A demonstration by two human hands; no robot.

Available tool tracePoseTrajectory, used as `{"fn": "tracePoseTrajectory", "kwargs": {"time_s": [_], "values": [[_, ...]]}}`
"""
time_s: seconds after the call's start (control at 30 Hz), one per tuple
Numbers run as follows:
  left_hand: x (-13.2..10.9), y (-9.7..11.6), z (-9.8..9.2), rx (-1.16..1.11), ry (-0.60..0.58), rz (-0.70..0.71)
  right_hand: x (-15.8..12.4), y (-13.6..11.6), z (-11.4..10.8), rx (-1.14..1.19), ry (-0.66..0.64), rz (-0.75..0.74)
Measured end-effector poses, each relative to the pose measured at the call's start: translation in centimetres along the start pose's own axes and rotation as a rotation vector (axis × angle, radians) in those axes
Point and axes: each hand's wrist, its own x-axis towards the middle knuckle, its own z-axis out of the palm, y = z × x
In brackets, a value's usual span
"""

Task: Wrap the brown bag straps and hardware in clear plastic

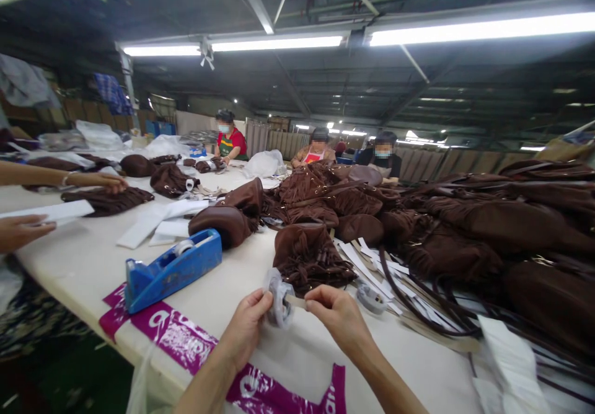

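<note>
My left hand [248, 321] pinches the edge of a grey-white ring-shaped bundle [279, 302] that looks wrapped in clear plastic; what is inside I cannot make out. From its centre a short pale strip [296, 302] sticks out, and the fingertips of my right hand [337, 318] are closed on the strip's free end. Just behind my hands lies a brown fringed bag [307, 256]. To the right of it, a similar plastic-wrapped bundle [370, 297] rests on the table.
A blue tape dispenser [174, 268] stands at left, beside purple printed plastic [181, 333] along the white table [79, 253]. Brown bags [469, 215] pile up at right near paper strips [367, 271]. A co-worker's hands [100, 181] reach in from the left; several people work across the table.
</note>
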Motion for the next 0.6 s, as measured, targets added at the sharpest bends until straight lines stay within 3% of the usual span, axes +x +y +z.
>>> {"fn": "tracePoseTrajectory", "kwargs": {"time_s": [0.6], "values": [[-0.2,-0.6,-0.7,0.034,-0.024,0.009,0.1,-1.5,0.7,-0.092,-0.047,-0.007]]}}
